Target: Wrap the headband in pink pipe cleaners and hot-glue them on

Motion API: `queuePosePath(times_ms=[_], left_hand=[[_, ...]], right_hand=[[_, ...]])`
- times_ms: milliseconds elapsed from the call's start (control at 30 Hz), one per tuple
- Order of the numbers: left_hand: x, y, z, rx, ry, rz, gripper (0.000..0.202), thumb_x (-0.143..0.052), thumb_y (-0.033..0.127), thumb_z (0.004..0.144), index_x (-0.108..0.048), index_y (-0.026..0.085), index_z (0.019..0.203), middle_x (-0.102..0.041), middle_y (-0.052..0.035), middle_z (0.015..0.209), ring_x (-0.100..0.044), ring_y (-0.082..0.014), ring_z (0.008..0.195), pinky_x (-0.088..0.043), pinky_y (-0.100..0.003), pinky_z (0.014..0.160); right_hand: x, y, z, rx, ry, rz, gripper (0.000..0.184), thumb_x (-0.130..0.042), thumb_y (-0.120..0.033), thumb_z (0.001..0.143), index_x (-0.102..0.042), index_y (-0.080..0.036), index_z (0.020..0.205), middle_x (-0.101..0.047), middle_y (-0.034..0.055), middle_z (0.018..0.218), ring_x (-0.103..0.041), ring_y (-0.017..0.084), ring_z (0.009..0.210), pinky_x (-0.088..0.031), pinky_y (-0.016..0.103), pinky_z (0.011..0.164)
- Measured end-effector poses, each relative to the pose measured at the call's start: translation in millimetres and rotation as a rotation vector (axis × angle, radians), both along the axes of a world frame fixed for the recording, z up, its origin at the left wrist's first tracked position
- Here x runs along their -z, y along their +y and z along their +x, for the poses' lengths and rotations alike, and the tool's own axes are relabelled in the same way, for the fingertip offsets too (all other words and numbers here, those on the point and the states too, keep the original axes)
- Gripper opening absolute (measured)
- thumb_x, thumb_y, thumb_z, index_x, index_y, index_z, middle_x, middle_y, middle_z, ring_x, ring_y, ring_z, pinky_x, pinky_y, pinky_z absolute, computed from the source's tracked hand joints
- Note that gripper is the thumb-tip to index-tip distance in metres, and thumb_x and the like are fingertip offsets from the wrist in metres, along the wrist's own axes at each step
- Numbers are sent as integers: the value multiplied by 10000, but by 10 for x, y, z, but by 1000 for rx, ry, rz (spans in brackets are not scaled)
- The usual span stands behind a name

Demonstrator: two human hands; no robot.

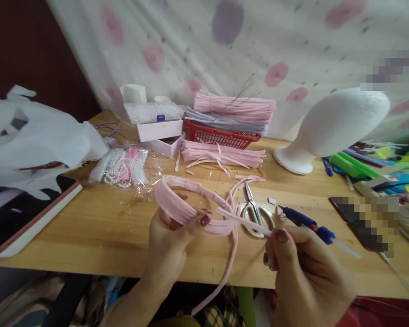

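While the left hand (170, 243) is grasping a pink headband (173, 205) at lower centre of frame, its curve apparently covered, the right hand (303, 263) is pinching one loose strip (252, 224), and a tail (233, 254) is dangling below, seemingly unfinished.

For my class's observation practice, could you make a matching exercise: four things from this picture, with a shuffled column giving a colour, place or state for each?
Column one
1. Hoop
2. Basket
3. Scissors
4. Foam head

Column two
A. Red, beneath bundled strips
B. All white
C. Pink, in the left hand
D. Pale-handled, lying on the table

Pairs: 1-C, 2-A, 3-D, 4-B
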State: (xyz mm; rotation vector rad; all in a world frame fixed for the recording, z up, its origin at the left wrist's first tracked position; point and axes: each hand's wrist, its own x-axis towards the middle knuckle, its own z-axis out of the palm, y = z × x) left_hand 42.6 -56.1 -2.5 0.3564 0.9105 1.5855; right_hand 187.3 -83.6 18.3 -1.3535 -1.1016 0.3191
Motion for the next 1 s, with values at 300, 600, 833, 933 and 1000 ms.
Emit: queuePosePath(times_ms=[300,600,833,933,1000], left_hand=[[102,-47,24,69,14,84,551,-938,215,517,-685,177,1004,-778,-3,732,-757,-180,738,-591,-215,685],[148,-63,3,26,-29,59,304,-894,300,625,-737,197,864,-802,-11,804,-760,-149,773,-589,-177,713],[160,-68,-35,82,-39,70,267,-884,290,643,-755,199,858,-804,-15,809,-755,-141,750,-581,-168,679],[140,-77,-40,108,-18,64,266,-886,277,638,-755,192,853,-805,-24,818,-756,-150,776,-583,-180,694],[121,-81,-36,96,6,45,298,-904,255,602,-750,182,846,-803,-30,805,-756,-166,786,-591,-213,734]], right_hand=[[-31,-35,-3,-218,-22,-153,340,-687,-354,864,-583,-181,590,-428,-39,500,-369,85,468,-254,228,432],[29,-44,25,-220,-171,-116,313,-678,-340,874,-605,-186,611,-454,-36,480,-384,88,443,-275,225,409],[36,-37,40,-204,-290,-91,299,-668,-329,879,-592,-200,620,-459,-47,472,-392,82,430,-294,216,406],[55,-54,70,-210,-357,-82,290,-670,-330,879,-599,-203,628,-457,-46,480,-402,85,432,-314,220,417],[65,-62,78,-208,-398,-82,281,-675,-326,876,-605,-204,633,-462,-45,484,-406,85,426,-319,222,420]])
